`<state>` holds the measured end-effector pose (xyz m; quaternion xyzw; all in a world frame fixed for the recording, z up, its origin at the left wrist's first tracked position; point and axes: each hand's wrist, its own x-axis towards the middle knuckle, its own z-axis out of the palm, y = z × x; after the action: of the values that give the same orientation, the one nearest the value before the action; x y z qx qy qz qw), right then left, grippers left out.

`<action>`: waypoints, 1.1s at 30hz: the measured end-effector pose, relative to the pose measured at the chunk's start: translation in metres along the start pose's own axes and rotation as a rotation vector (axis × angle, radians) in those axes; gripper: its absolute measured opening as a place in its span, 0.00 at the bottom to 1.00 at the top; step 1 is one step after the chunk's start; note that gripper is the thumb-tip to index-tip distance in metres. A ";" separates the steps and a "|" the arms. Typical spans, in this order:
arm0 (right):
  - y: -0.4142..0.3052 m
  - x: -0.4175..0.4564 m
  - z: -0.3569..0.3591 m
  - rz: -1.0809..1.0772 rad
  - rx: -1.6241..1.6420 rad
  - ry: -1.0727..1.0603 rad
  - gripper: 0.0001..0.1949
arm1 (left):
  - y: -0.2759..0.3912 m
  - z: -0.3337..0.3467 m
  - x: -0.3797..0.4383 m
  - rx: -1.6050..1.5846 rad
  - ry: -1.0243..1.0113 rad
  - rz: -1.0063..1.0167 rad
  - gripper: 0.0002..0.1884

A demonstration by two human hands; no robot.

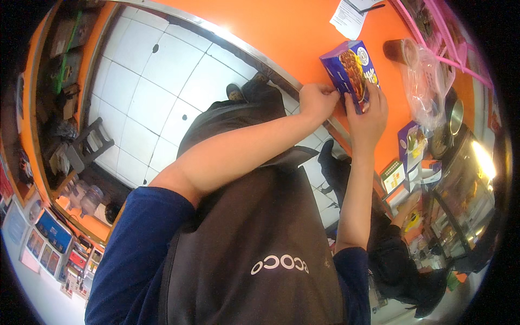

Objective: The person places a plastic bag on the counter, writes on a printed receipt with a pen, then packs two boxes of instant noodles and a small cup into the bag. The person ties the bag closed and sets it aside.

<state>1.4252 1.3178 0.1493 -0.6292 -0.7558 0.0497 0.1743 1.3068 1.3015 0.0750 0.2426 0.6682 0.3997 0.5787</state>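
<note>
A blue printed cardboard food box (351, 71) rests on the orange counter (284, 28) near its metal-edged rim. My right hand (367, 111) lies against the near end of the box, its fingers spread over the printed face and side. At the box's lower left corner is my left hand (321, 101), thumb and fingertips pinched together by the cardboard edge. Whether those fingertips grip the box or only touch it is hard to tell. Part of the near end is hidden behind the fingers. I wear a dark apron (252, 243) with white lettering.
A brown cup (396, 51) lies beside a clear plastic bag (424, 89), near a pink basket (447, 61). Printed paper (349, 20) with a pen lies at the top. Another blue box (410, 144) stands farther right. A person in dark clothes (406, 264) is at the lower right.
</note>
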 end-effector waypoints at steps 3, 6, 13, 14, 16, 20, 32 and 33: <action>0.000 -0.001 -0.001 0.013 -0.005 -0.004 0.28 | 0.005 -0.003 -0.001 0.042 0.012 0.025 0.11; -0.003 0.000 -0.002 0.025 0.004 -0.005 0.28 | 0.003 -0.003 0.003 0.115 0.035 0.058 0.11; -0.002 -0.002 -0.001 0.044 0.022 -0.019 0.28 | 0.017 -0.005 0.001 0.014 0.014 -0.092 0.13; -0.001 -0.002 -0.001 0.035 0.019 -0.011 0.29 | 0.022 -0.006 -0.003 0.015 0.023 -0.095 0.14; 0.001 -0.003 0.001 0.014 0.012 0.004 0.29 | 0.021 -0.005 -0.004 0.035 0.052 -0.066 0.15; 0.002 -0.004 0.002 -0.011 -0.001 0.026 0.29 | 0.012 0.002 -0.001 0.094 0.076 -0.023 0.15; 0.005 -0.006 -0.002 -0.042 0.014 0.034 0.28 | 0.016 -0.001 -0.005 0.140 0.060 0.080 0.13; 0.007 -0.007 -0.001 -0.034 0.027 0.035 0.28 | 0.017 -0.005 -0.005 0.156 0.048 0.114 0.12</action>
<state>1.4332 1.3123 0.1463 -0.6148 -0.7624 0.0458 0.1965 1.3009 1.3056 0.0922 0.3149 0.6961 0.3846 0.5180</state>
